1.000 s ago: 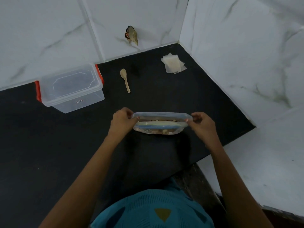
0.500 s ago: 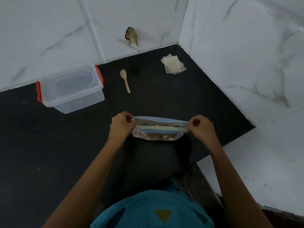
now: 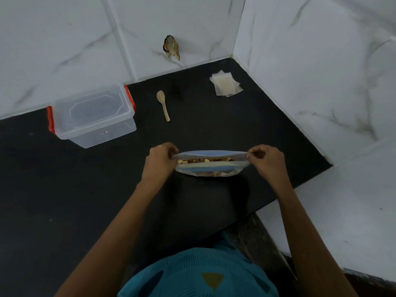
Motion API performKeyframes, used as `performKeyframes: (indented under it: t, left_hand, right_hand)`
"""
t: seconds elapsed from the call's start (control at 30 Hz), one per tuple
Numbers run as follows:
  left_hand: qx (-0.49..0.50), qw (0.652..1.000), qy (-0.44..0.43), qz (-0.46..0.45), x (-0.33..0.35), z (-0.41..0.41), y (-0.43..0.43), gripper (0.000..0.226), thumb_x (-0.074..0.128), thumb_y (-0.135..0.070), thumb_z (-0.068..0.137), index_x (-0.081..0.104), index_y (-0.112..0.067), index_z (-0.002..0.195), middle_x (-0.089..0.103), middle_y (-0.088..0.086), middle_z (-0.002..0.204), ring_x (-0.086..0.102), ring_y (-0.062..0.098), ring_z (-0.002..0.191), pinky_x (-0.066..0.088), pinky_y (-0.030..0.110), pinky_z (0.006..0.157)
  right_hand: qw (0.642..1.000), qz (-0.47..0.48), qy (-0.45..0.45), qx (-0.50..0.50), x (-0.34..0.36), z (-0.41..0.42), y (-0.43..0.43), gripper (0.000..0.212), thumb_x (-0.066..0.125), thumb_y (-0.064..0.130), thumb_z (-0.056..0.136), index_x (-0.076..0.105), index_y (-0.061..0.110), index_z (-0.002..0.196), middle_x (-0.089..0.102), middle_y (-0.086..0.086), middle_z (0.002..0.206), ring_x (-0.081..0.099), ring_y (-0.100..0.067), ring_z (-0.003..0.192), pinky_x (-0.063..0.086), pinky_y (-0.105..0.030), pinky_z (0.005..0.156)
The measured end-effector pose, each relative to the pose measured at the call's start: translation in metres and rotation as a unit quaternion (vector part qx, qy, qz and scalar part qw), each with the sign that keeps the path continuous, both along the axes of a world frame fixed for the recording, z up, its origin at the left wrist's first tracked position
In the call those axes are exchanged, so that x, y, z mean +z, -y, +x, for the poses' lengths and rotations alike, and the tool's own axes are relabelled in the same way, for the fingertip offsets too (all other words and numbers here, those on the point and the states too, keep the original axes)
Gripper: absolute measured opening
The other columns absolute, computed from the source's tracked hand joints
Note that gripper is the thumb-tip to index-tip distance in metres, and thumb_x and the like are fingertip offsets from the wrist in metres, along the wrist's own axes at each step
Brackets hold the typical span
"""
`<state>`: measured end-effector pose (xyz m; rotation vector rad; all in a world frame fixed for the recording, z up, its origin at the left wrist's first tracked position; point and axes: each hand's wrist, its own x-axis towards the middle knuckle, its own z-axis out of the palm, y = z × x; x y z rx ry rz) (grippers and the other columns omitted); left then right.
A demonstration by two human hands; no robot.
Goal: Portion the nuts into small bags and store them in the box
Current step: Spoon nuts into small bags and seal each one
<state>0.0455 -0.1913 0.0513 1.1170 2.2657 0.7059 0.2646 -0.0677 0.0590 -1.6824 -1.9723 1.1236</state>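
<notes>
- Right, both my hands are on the zip bag (image 3: 211, 168), which stands on the black counter (image 3: 64, 189) just in front of me.
- My left hand (image 3: 159, 162) pinches the bag's left corner, fingers curled tight on the rim.
- My right hand (image 3: 267, 162) clamps the right corner the same way.
- The mouth is parted along the blue strip, and the nuts (image 3: 203, 160) show in the gap.
- The clear box (image 3: 94, 116) with orange clips stands off to my left by the wall, lid on.
- A wooden spoon (image 3: 164, 105) lies flat between the box and the small bags (image 3: 226, 83), touching neither.
- Those small bags sit stacked in the far corner, near the tiled wall.
</notes>
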Motion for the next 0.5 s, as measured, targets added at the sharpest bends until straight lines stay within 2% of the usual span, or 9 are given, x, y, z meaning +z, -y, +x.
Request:
performKeyframes:
  t: [0.07,0.13,0.3,0.4,0.5]
  left_hand:
    - [-0.005,1.000,-0.012,-0.001,-0.001,0.003,-0.001,0.023,0.059,-0.008,0.087,0.057,-0.012,0.110,0.057,0.005,0.111,0.051,0.006,0.088,0.041,0.018,0.067]
    - [0.000,1.000,-0.014,-0.003,-0.002,0.007,-0.002,0.021,0.058,-0.009,0.087,0.058,-0.011,0.108,0.057,0.007,0.112,0.053,0.008,0.089,0.042,0.020,0.069]
    - [0.060,0.998,0.001,0.031,-0.001,0.009,-0.005,0.018,0.054,-0.009,0.091,0.060,-0.009,0.107,0.062,0.007,0.109,0.059,0.013,0.094,0.044,0.017,0.067]
    - [0.034,0.999,0.009,0.040,0.001,0.004,-0.005,0.023,0.058,-0.011,0.089,0.062,-0.008,0.111,0.064,0.007,0.112,0.059,0.012,0.099,0.044,0.018,0.078]
    - [-0.012,1.000,0.015,0.020,0.001,-0.001,-0.006,0.025,0.056,-0.012,0.090,0.062,-0.010,0.115,0.063,0.006,0.114,0.059,0.013,0.103,0.043,0.020,0.083]
  right_hand:
    - [0.999,-0.032,-0.037,-0.015,0.001,0.000,0.003,0.020,0.063,0.007,0.083,0.058,0.018,0.099,0.055,0.004,0.097,0.053,-0.008,0.090,0.043,-0.018,0.073]
    - [0.996,-0.051,-0.067,-0.030,0.000,-0.001,0.006,0.023,0.062,0.004,0.082,0.058,0.017,0.101,0.054,0.005,0.097,0.053,-0.007,0.089,0.043,-0.017,0.070]
    - [0.994,-0.021,-0.065,-0.090,-0.007,-0.002,0.008,0.020,0.061,0.002,0.083,0.059,0.016,0.097,0.055,-0.001,0.102,0.053,-0.005,0.084,0.042,-0.014,0.061]
    - [0.998,-0.012,-0.037,-0.043,-0.007,-0.001,0.005,0.016,0.058,0.004,0.086,0.061,0.014,0.099,0.054,0.001,0.101,0.052,-0.007,0.088,0.042,-0.015,0.066]
    - [1.000,-0.016,-0.007,0.013,-0.005,0.000,-0.002,0.018,0.055,0.006,0.088,0.063,0.011,0.103,0.055,0.001,0.099,0.053,-0.010,0.092,0.046,-0.023,0.078]
